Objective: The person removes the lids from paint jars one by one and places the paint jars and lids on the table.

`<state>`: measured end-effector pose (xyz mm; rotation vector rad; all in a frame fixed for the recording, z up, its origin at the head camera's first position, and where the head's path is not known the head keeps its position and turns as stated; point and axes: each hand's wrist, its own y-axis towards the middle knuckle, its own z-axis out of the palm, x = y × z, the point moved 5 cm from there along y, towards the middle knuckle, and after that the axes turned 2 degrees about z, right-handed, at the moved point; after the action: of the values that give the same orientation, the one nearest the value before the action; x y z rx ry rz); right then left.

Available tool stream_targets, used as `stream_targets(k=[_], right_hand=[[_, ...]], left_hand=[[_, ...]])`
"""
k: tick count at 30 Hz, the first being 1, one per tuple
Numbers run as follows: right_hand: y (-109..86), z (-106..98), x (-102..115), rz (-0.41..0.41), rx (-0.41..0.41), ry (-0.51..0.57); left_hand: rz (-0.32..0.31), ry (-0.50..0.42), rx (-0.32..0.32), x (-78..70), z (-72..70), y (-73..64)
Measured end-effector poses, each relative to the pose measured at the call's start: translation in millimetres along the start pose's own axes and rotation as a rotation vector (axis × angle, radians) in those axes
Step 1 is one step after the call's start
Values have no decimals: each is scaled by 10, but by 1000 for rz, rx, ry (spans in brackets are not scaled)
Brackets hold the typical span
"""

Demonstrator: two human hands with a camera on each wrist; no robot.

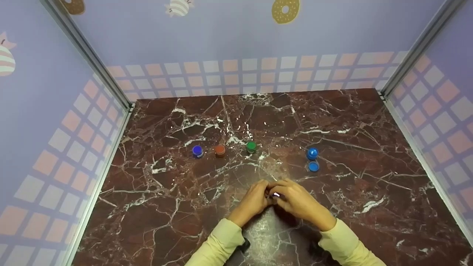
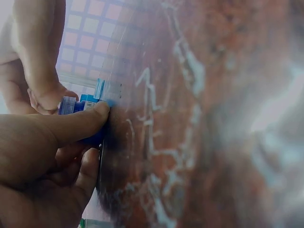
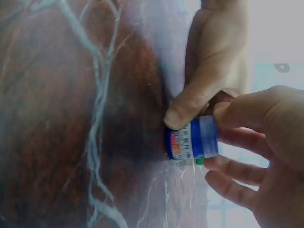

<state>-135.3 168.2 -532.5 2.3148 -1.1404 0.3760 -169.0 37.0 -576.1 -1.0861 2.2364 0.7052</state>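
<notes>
Near the front of the table, a small dark blue jar (image 3: pixel 181 141) with a printed label stands between both hands. My left hand (image 1: pixel 255 199) grips the jar's body, its thumb pressing on the label side in the right wrist view. The ridged lid (image 3: pixel 208 137) is on the jar, and my right hand (image 1: pixel 295 199) holds it at the rim between thumb and fingers. In the left wrist view, the jar (image 2: pixel 85 105) is partly covered by the left thumb. Fingers hide most of it in the head view.
Farther back stand a violet-blue jar (image 1: pixel 197 151), an orange-brown jar (image 1: pixel 220 150) and a green-topped jar (image 1: pixel 251 147). To the right is a light blue jar (image 1: pixel 312 153) with a glossy top, a light blue lid (image 1: pixel 313 166) lying in front. Patterned walls enclose the marbled table (image 1: pixel 155 214).
</notes>
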Motion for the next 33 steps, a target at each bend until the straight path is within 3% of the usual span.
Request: stream_targets(k=[8,11,19,28,33], right_hand=[[29,-154,-35,393,-301,91],[57,-165,-11,462,-341,50],[92,-41,101,506,-233,-45],[100,104,231,436,-202,-254],[116,139,238,434,-178,-281]], left_hand=[[-32,-37,8,0,5,-11],[-42,-31,8,1,8,-13],[-14,16,-4,-16,-3,-19],[22,20,-3,-31,-7,-11],[20,20,0,-27,-5,-12]])
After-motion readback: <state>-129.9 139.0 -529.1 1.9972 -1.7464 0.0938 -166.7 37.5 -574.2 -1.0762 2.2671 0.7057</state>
